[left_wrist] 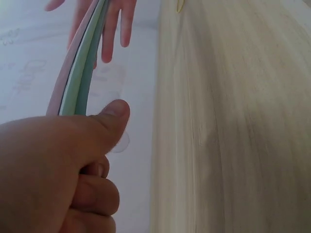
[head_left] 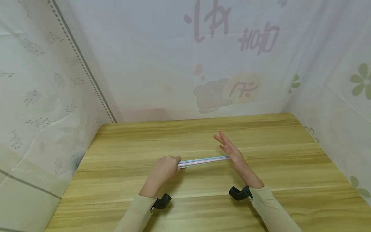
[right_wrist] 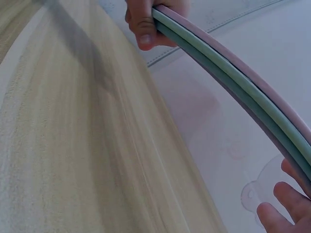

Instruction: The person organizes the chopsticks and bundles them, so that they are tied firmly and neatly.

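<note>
My left hand (head_left: pixel 164 169) grips one end of a bundle of long, thin, pastel sticks (head_left: pixel 203 161), its fingers curled round them. Pink, pale green and teal sticks (right_wrist: pixel 233 77) lie side by side in the right wrist view, running out from that fist. In the left wrist view the thumb (left_wrist: pixel 114 114) lies beside the bundle. At the bundle's other end stands my right hand (head_left: pixel 233 156), fingers straight and spread, palm side at the stick ends. The bundle is held nearly level above the table.
Beneath both hands is a wood-grain table (head_left: pixel 130 138). A printed white cloth (head_left: pixel 159 64) hangs behind it, with more cloth at both sides. Black wrist cameras (head_left: pixel 162 201) sit at the sleeve cuffs. Something thin and yellow (head_left: pixel 246 161) shows by the right wrist.
</note>
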Tool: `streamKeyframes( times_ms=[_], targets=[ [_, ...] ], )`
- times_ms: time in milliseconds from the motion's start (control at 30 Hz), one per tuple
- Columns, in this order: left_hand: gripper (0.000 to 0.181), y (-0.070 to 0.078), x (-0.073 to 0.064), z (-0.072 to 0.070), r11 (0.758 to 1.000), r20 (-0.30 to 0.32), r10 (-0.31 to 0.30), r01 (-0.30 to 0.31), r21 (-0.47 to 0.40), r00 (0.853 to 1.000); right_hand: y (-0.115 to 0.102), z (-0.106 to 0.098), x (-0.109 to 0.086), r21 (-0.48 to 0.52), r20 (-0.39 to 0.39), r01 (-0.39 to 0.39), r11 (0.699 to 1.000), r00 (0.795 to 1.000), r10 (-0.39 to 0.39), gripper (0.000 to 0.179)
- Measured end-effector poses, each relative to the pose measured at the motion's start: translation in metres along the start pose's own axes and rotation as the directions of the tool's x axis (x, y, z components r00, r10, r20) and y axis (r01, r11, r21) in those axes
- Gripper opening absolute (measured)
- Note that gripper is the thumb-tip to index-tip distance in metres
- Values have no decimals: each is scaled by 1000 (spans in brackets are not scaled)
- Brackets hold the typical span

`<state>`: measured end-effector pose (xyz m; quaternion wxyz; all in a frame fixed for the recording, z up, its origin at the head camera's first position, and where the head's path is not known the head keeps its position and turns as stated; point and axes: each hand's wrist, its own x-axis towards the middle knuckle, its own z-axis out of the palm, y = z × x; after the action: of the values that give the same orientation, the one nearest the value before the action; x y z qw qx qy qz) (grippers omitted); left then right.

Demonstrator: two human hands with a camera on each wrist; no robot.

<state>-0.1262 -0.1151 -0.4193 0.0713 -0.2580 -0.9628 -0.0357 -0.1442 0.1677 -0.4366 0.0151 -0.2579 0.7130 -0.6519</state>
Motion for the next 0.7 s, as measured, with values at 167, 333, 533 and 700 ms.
streamKeyframes(
  times_ms=[167,333,533,700],
  targets=[
    [27,0,1,-3,1000,-14,-27,27,3,1000,-3,2,-2,-14,12,-11,1000,1000,11,50],
    [26,1,2,-6,999,-5,-39,39,7,999,-5,4,-2,-7,0,-4,1000,1000,4,51],
    [26,0,1,-7,999,-23,-26,27,32,999,-5,5,-1,-9,-2,-6,1000,1000,6,50],
    [26,-2,1,-6,993,-127,4,11,115,992,-5,7,-2,-7,6,-14,1000,1000,14,49]
  ],
)
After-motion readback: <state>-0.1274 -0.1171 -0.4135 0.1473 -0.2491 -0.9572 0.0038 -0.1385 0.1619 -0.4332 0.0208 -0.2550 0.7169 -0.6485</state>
